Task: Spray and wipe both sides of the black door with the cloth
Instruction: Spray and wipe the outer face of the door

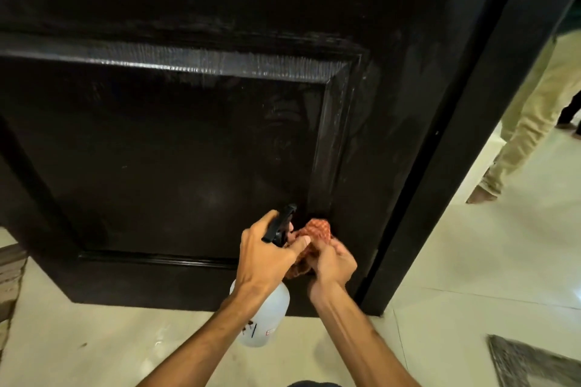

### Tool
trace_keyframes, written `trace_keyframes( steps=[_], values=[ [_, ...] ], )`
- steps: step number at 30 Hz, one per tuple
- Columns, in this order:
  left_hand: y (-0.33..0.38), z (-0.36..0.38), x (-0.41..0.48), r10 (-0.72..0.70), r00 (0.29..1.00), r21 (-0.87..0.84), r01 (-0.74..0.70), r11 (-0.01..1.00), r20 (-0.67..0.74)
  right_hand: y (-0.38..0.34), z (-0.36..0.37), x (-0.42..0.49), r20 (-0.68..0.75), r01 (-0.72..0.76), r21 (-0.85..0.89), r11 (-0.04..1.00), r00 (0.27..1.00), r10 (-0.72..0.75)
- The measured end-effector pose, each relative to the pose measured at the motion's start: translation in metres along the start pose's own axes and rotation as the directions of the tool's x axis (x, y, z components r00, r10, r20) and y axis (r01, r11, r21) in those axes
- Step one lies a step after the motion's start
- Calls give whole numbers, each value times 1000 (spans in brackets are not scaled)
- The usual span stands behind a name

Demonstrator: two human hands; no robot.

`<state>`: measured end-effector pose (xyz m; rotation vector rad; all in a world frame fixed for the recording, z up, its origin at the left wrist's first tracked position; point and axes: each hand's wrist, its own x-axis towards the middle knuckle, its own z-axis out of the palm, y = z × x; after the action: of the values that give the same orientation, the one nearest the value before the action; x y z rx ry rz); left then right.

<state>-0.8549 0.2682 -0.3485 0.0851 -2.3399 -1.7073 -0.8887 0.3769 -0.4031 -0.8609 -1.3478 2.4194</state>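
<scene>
Black paneled door (195, 135), orange checked cloth (314, 232) bunched, clear spray bottle (267, 320)

Glossy cream tiled floor (471, 261), grey mat (534, 361)

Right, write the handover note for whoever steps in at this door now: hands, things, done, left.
Left hand grips the spray bottle by its black trigger head, bottle hanging low.
Right hand holds the bunched orange checked cloth near the black door, by the panel's lower right corner.
Done: streaks on the door suggest some wiping on this side.
Left: the rest of this side; the other side cannot be seen.
</scene>
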Motion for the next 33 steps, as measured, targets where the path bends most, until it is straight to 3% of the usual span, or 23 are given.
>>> trace_keyframes(
  steps=[2, 4, 6, 10, 13, 17, 19, 23, 24, 26, 28, 29, 31, 33],
  values=[
    [15, -6, 3, 10, 1000, -56, -11, 998, -20, -33, 23, -6, 79, 123, 79, 989, 989, -129],
    [29, -9, 11, 25, 1000, -81, -25, 996, -4, -66, 41, -11, 145, 365, 120, 923, 914, -380],
    [40, -11, 16, 90, 995, -41, -88, 995, 32, -80, 46, -13, 165, 497, 95, 863, 847, -506],
    [59, -17, 20, 101, 994, 3, -101, 995, 42, -61, 29, -21, 91, 493, -41, 869, 868, -488],
    [66, -25, 24, 135, 990, -13, -135, 991, 30, -86, 49, -32, 124, 497, -20, 867, 862, -491],
    [70, -36, 27, 203, 979, -38, -204, 978, -25, -149, 85, -48, 127, 804, 9, 594, 588, -798],
    [66, -37, 29, 180, 981, -54, -183, 982, -68, -138, 79, -46, 152, 871, -42, 489, 489, -859],
    [61, -44, 28, 181, 974, -56, -190, 980, -139, -84, 48, -36, 283, 883, -246, 400, 460, -841],
    [62, -47, 29, 189, 971, -55, -199, 978, -149, -86, 52, -35, 315, 906, -244, 347, 412, -855],
    [67, -56, 32, 225, 959, -60, -238, 969, -170, -109, 74, -43, 436, 971, -182, 157, 223, -872],
    [67, -61, 36, 232, 955, -55, -246, 968, -184, -120, 94, -43, 616, 984, -156, -87, 28, -787],
    [66, -62, 37, 228, 956, -53, -242, 969, -184, -118, 97, -40, 677, 966, -170, -194, -29, -736],
    [67, -62, 36, 198, 963, -65, -213, 975, -180, -100, 86, -27, 753, 911, -239, -335, -44, -656],
    [74, -65, 35, 201, 961, -72, -217, 973, -189, -88, 71, -22, 799, 887, -236, -398, -56, -599]
  ],
)
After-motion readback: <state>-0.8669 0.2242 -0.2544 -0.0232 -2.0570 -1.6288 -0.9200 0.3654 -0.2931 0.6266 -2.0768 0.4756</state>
